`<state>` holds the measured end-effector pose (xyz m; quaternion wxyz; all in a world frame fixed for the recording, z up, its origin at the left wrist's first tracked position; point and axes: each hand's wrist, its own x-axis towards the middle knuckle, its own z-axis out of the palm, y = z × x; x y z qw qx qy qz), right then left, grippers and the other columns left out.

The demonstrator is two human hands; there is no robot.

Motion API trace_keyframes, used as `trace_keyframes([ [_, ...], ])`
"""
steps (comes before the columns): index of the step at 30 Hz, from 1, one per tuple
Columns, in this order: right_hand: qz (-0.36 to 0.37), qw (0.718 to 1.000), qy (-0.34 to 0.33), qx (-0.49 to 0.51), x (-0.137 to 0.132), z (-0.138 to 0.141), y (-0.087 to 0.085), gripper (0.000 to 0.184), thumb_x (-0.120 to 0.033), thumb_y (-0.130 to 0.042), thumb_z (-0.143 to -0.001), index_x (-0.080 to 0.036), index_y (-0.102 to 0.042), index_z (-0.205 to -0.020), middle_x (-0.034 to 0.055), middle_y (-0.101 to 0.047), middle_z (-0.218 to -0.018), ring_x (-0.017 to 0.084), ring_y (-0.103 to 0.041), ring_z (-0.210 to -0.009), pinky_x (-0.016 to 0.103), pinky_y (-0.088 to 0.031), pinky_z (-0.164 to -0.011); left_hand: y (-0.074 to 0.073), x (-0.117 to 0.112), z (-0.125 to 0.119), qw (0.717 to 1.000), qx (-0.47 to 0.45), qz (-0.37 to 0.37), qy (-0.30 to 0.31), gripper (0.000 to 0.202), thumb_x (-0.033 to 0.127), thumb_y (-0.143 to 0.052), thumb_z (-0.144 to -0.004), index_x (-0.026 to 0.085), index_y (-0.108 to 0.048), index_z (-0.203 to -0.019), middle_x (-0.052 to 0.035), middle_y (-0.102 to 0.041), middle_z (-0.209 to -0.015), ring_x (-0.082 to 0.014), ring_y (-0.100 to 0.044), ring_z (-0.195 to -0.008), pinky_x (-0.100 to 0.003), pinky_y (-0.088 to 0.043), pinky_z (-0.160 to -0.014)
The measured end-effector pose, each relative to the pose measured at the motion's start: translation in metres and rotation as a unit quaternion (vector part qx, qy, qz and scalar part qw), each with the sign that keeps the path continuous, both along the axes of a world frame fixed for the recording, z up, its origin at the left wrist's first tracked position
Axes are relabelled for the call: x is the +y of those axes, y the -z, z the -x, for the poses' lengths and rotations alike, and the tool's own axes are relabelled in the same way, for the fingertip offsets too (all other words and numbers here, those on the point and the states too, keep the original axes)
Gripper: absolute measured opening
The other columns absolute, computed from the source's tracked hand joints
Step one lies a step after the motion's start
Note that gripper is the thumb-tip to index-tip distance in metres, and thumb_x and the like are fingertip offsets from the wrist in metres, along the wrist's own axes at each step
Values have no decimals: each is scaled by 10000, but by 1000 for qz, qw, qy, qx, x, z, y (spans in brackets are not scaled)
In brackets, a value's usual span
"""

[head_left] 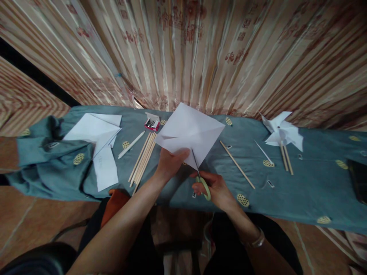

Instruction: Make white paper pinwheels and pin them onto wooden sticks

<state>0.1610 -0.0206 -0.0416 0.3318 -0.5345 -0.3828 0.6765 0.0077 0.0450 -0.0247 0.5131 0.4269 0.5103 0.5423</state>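
A square white sheet of paper [195,122] is held up above the cloth, turned with a corner toward me. My left hand [171,163] pinches its lower left edge, thumb on top. A slit runs inward from the paper's left corner. My right hand [211,188] grips scissors [205,189] with pale green handles. Their blades lie at the paper's near corner, pointing toward its middle; part of the blades is hidden by the paper.
Green cloth [323,187] covers the narrow table. Left lie white papers [91,128], a white pen [131,145], wooden sticks [145,158] and a small red box [152,123] of metal pins. Right are a single stick [237,165], a thin white stick [263,152], a paper pinwheel [282,130] and a dark object [358,179]. A curtain [195,53] hangs behind.
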Motion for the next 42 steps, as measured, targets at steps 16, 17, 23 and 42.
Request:
trace_keyframes([
  [16,-13,1000,10,4,-1,-3,3,403,-413,-849,-540,-176,-729,-843,-32,-624,-554,111,-539,-492,238,-446,-482,-3,-3,-4,998,-44,30,15,304,252,-786,-553,153,-654,-809,-27,-690,-761,-170,-613,-678,-310,-515,-660],
  [17,-7,1000,15,8,-1,-2,3,406,-417,-853,-527,-178,-728,-831,-34,-621,-545,110,-535,-482,239,-445,-476,-3,-3,-4,999,-41,30,17,289,259,-785,-558,152,-655,-794,-26,-686,-746,-171,-612,-673,-309,-513,-653],
  [23,11,1000,14,10,1,-1,-2,451,-434,-865,-488,-172,-714,-823,-43,-604,-514,105,-529,-474,234,-441,-481,-2,-3,-4,999,-34,16,14,267,245,-766,-587,146,-667,-814,-39,-707,-781,-180,-628,-706,-317,-526,-681],
  [42,-2,1000,20,15,3,-3,-2,449,-437,-869,-484,-170,-727,-817,-37,-605,-515,103,-515,-456,237,-436,-459,-2,-10,-8,997,-56,38,23,259,241,-769,-582,148,-658,-796,-36,-705,-780,-167,-622,-692,-295,-519,-659],
])
